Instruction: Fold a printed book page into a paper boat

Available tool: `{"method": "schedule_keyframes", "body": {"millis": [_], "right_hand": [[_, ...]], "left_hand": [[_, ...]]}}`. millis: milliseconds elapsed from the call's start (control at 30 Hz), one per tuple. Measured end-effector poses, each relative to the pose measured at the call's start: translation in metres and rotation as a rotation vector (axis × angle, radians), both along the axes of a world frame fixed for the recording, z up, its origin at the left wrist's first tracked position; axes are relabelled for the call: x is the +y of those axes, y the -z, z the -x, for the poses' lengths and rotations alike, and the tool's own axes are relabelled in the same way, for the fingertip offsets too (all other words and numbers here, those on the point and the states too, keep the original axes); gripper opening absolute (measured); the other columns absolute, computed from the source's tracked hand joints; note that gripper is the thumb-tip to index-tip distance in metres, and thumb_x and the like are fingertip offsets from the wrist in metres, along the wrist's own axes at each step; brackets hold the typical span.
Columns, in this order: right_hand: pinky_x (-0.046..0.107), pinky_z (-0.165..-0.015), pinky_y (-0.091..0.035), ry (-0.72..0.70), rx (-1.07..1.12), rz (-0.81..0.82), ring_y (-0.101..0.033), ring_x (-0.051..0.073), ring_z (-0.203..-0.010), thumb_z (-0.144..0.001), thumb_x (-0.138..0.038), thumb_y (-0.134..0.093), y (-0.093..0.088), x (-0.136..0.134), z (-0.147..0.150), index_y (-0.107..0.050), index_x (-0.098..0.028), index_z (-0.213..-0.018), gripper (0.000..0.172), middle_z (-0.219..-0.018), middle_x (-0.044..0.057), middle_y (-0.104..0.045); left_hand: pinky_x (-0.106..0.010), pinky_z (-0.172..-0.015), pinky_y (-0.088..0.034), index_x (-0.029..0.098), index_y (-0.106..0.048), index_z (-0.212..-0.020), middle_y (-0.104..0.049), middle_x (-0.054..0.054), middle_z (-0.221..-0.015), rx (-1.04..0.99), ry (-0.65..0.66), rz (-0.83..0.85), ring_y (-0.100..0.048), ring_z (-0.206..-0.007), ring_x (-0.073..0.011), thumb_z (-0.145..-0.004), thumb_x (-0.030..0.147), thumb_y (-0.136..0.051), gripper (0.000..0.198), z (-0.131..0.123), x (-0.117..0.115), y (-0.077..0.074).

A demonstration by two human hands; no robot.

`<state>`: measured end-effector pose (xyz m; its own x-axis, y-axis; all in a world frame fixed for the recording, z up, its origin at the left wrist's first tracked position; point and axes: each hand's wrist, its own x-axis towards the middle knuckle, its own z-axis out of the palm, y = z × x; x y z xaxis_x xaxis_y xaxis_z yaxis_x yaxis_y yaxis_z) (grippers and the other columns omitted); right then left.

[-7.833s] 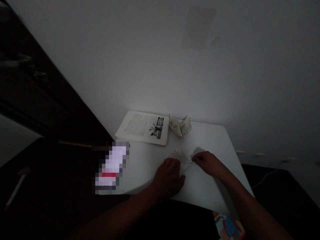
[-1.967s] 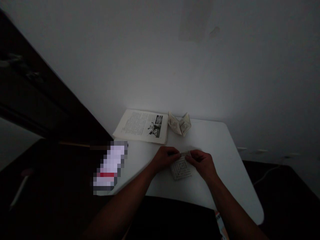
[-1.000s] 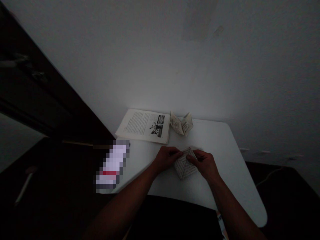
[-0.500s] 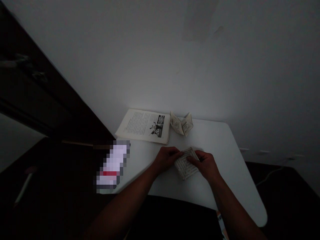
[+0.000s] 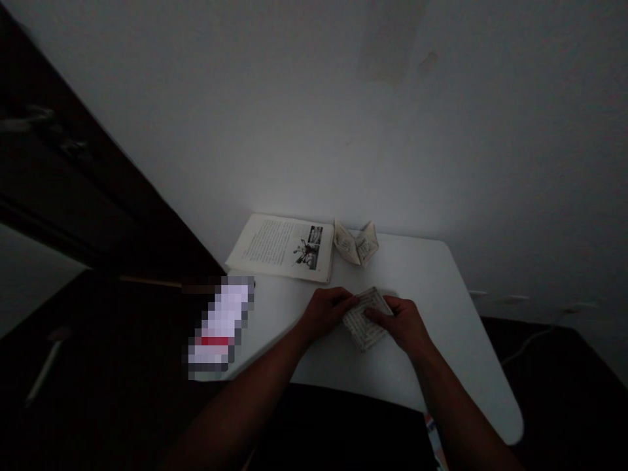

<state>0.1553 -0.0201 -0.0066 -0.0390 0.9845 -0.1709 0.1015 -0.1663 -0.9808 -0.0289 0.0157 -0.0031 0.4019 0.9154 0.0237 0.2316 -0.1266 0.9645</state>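
Note:
A small folded square of printed paper [image 5: 366,325] lies on the white table [image 5: 441,307] between my hands. My left hand [image 5: 328,314] pinches its left edge with closed fingers. My right hand [image 5: 400,322] grips its right side, fingers curled over the top. Farther back, an open book [image 5: 282,247] with text and a black-and-white picture lies flat. A finished folded paper shape [image 5: 356,243] stands just right of the book, near the wall.
A pixelated white and red object [image 5: 219,327] sits at the table's left edge. Dark furniture fills the left side. A grey wall rises right behind the table. A colourful printed item [image 5: 432,428] peeks from under the table's near edge.
Earlier the paper lay flat under my pressing hands; both hands have since closed on it. In the last second the paper turned slightly between my fingers, which shifted a little.

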Motion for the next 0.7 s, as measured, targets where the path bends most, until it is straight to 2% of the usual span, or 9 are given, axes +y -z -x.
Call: {"method": "schedule_keyframes", "body": {"millis": [100,233,500,700], "right_hand": [[0.032,-0.061,-0.052,0.023,-0.015,-0.019,-0.065,0.021,-0.064,-0.062,-0.039,-0.074,0.0023,-0.0011,-0.0005,-0.072,-0.017,-0.082,0.03,-0.073,0.003,-0.071],[0.032,-0.062,-0.051,0.038,-0.013,-0.04,-0.064,0.02,-0.065,-0.062,-0.039,-0.074,0.0038,-0.0014,-0.0013,-0.071,-0.017,-0.082,0.029,-0.073,0.003,-0.071],[0.032,-0.065,-0.052,0.009,-0.037,0.01,-0.064,0.021,-0.069,-0.057,-0.041,-0.076,0.0004,0.002,-0.0021,-0.07,-0.014,-0.088,0.041,-0.079,0.006,-0.071],[0.029,-0.061,-0.049,-0.017,-0.108,-0.021,-0.062,0.019,-0.066,-0.06,-0.041,-0.074,0.0038,0.0011,-0.0043,-0.07,-0.013,-0.084,0.037,-0.074,0.004,-0.07]], "left_hand": [[-0.02,-0.054,-0.04,0.013,-0.066,-0.075,-0.063,0.0,-0.064,0.013,0.022,0.009,-0.053,-0.058,-0.0098,-0.078,0.04,-0.056,0.029,-0.001,0.0,-0.0017],[-0.019,-0.047,-0.039,0.012,-0.065,-0.074,-0.058,0.002,-0.056,0.024,0.056,0.112,-0.05,-0.047,-0.0079,-0.077,0.042,-0.056,0.031,-0.0008,0.0,-0.0032],[-0.016,-0.038,-0.036,0.012,-0.06,-0.067,-0.05,0.005,-0.05,-0.135,-0.035,0.189,-0.044,-0.039,-0.0052,-0.074,0.043,-0.06,0.031,-0.0006,0.0,-0.0034],[-0.016,-0.037,-0.037,0.012,-0.062,-0.07,-0.051,0.005,-0.051,-0.175,-0.019,0.237,-0.045,-0.039,-0.0049,-0.072,0.042,-0.062,0.03,-0.0031,-0.0015,-0.0061]]}}
